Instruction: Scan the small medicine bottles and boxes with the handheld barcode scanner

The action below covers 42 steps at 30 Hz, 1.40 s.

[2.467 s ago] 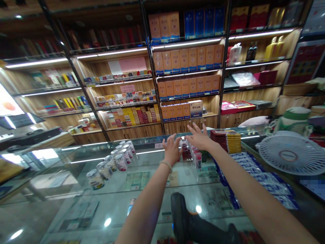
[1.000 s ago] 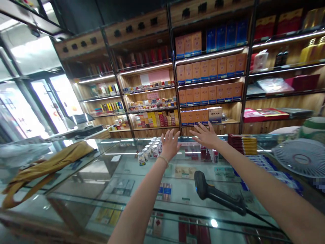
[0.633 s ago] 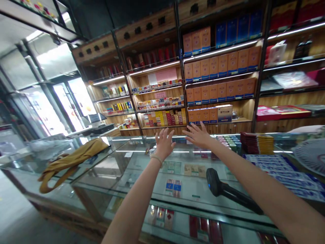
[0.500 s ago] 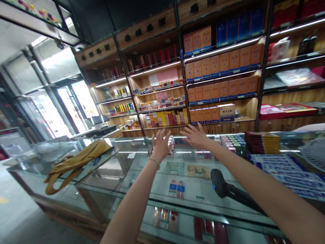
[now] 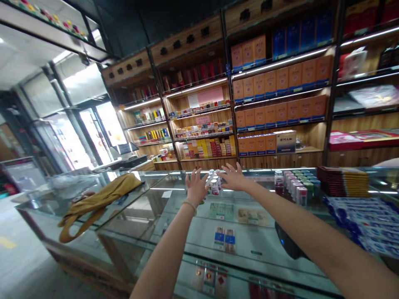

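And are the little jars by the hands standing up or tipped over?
Standing up: the jars, seen between the left hand and right hand, have their pale lids on top.

Wood-backed shelves (image 5: 314, 133) with black uprights (image 5: 228, 66) and white light strips (image 5: 280, 63) stretch across the back. Bright light glares through glass panes (image 5: 110, 124) at the left, and grey floor (image 5: 34, 257) shows beside the glass-topped desk (image 5: 249, 236).

Place: shop | glass display counter (image 5: 199, 234) | lit shelves (image 5: 311, 139) | rows of boxed goods (image 5: 270, 86)
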Tool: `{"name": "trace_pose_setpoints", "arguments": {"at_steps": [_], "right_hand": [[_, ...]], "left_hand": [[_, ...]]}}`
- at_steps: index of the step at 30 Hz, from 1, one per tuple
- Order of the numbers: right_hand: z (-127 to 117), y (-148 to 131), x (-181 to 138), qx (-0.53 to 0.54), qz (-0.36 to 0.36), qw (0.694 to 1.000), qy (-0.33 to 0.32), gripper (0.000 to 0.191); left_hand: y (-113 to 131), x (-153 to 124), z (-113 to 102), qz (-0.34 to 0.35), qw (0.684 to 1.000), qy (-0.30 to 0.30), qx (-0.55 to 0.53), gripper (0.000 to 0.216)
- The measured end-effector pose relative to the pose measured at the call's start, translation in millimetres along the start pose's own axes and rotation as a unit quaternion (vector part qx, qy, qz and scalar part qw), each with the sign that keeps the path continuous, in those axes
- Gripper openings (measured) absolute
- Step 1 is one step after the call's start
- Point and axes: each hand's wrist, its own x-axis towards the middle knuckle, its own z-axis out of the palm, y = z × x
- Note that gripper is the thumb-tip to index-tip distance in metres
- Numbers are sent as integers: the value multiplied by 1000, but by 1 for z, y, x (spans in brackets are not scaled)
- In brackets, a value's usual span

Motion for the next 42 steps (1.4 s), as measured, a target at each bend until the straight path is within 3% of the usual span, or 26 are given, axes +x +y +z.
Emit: {"name": "trace_pose_setpoints", "arguments": {"at_steps": [11, 19, 28, 42], "right_hand": [[28, -10, 23, 5, 33, 999, -14, 64], [33, -14, 30, 15, 43, 999, -21, 51], [27, -17, 25, 30, 41, 999, -7, 29], [8, -21, -14, 17, 9, 1000, 16, 24]], "left_hand": [[3, 8, 33, 24, 999, 4, -20, 52], [6, 9, 46, 27, 999, 18, -25, 40], [11, 4, 29, 24, 999, 14, -45, 14], [31, -23, -6, 25, 998, -3, -55, 13]]}}
